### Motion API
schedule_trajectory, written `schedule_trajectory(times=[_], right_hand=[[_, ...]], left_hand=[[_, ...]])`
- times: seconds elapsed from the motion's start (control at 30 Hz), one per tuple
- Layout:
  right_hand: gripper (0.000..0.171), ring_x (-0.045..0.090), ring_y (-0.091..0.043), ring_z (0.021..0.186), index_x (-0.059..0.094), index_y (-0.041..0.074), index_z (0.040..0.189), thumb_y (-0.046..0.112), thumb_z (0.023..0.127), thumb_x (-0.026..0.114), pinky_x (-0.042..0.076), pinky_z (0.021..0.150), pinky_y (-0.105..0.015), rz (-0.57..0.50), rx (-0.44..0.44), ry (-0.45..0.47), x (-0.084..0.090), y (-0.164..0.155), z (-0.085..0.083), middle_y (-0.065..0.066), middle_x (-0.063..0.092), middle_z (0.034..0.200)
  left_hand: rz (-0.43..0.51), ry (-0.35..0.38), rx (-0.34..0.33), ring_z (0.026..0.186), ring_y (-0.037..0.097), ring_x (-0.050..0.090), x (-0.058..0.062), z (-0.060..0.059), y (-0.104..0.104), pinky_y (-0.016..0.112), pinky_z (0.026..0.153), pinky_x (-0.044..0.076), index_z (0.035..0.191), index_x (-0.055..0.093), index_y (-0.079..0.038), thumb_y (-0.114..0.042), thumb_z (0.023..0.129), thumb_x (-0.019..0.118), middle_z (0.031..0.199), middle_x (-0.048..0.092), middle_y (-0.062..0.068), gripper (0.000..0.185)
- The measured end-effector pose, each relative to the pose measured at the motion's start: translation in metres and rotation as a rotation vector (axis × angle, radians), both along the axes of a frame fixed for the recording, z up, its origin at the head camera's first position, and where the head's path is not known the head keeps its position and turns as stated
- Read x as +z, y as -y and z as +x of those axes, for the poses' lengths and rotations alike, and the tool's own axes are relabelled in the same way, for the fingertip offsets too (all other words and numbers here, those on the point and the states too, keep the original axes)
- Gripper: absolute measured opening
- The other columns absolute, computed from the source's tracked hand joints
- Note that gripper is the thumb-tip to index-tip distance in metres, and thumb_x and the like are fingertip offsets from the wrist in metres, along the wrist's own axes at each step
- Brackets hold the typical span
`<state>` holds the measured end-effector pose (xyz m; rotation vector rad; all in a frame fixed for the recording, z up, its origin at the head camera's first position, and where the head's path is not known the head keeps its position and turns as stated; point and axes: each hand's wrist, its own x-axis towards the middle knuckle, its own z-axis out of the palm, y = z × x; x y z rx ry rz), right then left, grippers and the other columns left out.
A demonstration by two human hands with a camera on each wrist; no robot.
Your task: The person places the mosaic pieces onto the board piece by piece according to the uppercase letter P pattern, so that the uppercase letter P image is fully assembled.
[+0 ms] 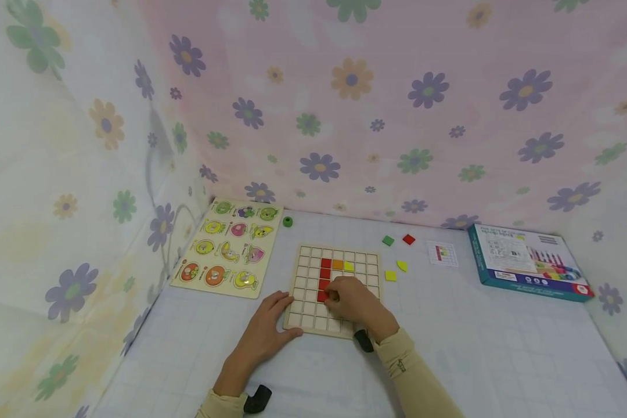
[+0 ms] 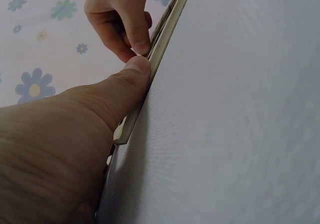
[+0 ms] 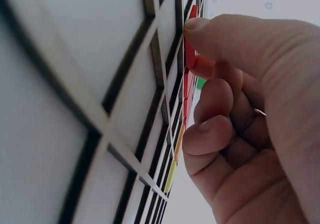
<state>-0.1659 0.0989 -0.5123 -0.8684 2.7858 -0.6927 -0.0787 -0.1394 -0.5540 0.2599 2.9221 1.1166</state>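
Observation:
My right hand (image 1: 351,299) is over the middle of a wooden grid board (image 1: 300,305). In the right wrist view its thumb and index finger pinch a red square tile (image 3: 190,51) at the board's surface, the other fingers curled below. Several red tiles (image 1: 325,273) form a column on the grid, with an orange tile (image 1: 337,265) and a yellow tile (image 1: 349,266) beside the top one. My left hand (image 1: 263,328) rests at the board's near left corner, fingers along the left edge. Its thumb (image 2: 132,73) touches the front edge in the left wrist view.
Right of the board lie a green tile (image 1: 388,240), a red tile (image 1: 409,239), a yellow square (image 1: 391,276), a yellow rounded piece (image 1: 402,266) and a pattern card (image 1: 449,253). A fruit puzzle board (image 1: 253,284) lies left, a small green ring (image 1: 288,222) behind, a box (image 1: 533,261) far right.

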Motion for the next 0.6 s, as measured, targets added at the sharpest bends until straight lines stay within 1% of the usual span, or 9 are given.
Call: schedule_trajectory(times=[0.13, 0.27, 0.37, 0.47, 0.6], right_hand=[[0.013, 0.048, -0.007, 0.072, 0.079, 0.01, 0.101, 0.016, 0.09, 0.077, 0.041, 0.062, -0.02, 0.006, -0.017, 0.005, -0.0007, -0.0007, -0.0007, 0.01, 0.054, 0.072], [0.017, 0.047, -0.006, 0.07, 0.08, 0.011, 0.105, 0.02, 0.09, 0.079, 0.041, 0.061, -0.019, 0.029, -0.019, -0.014, -0.0021, -0.0008, -0.0008, 0.01, 0.056, 0.073], [0.019, 0.046, -0.007, 0.07, 0.08, 0.011, 0.106, 0.022, 0.09, 0.079, 0.041, 0.06, -0.02, 0.041, -0.015, -0.025, -0.0027, -0.0004, -0.001, 0.008, 0.057, 0.074], [0.022, 0.047, -0.006, 0.071, 0.081, 0.011, 0.108, 0.023, 0.089, 0.08, 0.043, 0.062, -0.02, 0.044, -0.027, -0.022, -0.0024, -0.0003, -0.0017, 0.008, 0.06, 0.077], [0.021, 0.047, -0.005, 0.071, 0.081, 0.013, 0.106, 0.026, 0.089, 0.081, 0.043, 0.063, -0.02, 0.049, -0.043, -0.03, -0.003, -0.0007, -0.0021, 0.009, 0.061, 0.077]], left_hand=[[0.006, 0.004, -0.006, 0.148, 0.029, 0.041, -0.0004, -0.001, 0.0003, 0.049, 0.12, 0.042, 0.145, 0.056, -0.015, -0.046, 0.082, 0.083, 0.155, 0.048, 0.005, 0.074], [-0.01, 0.003, -0.011, 0.148, 0.028, 0.041, -0.002, -0.002, 0.0003, 0.048, 0.12, 0.042, 0.146, 0.056, -0.017, -0.047, 0.082, 0.082, 0.156, 0.047, 0.004, 0.075], [-0.02, 0.004, -0.005, 0.149, 0.027, 0.04, -0.0029, -0.0022, 0.0006, 0.047, 0.12, 0.042, 0.146, 0.055, -0.018, -0.049, 0.082, 0.082, 0.156, 0.047, 0.003, 0.076], [-0.01, 0.004, -0.003, 0.148, 0.027, 0.041, -0.0018, -0.0022, 0.0007, 0.048, 0.12, 0.042, 0.146, 0.056, -0.017, -0.048, 0.082, 0.083, 0.156, 0.047, 0.004, 0.075], [-0.002, 0.01, -0.005, 0.148, 0.028, 0.041, -0.0006, -0.0017, 0.0002, 0.048, 0.12, 0.042, 0.145, 0.056, -0.017, -0.047, 0.082, 0.083, 0.155, 0.047, 0.004, 0.075]])
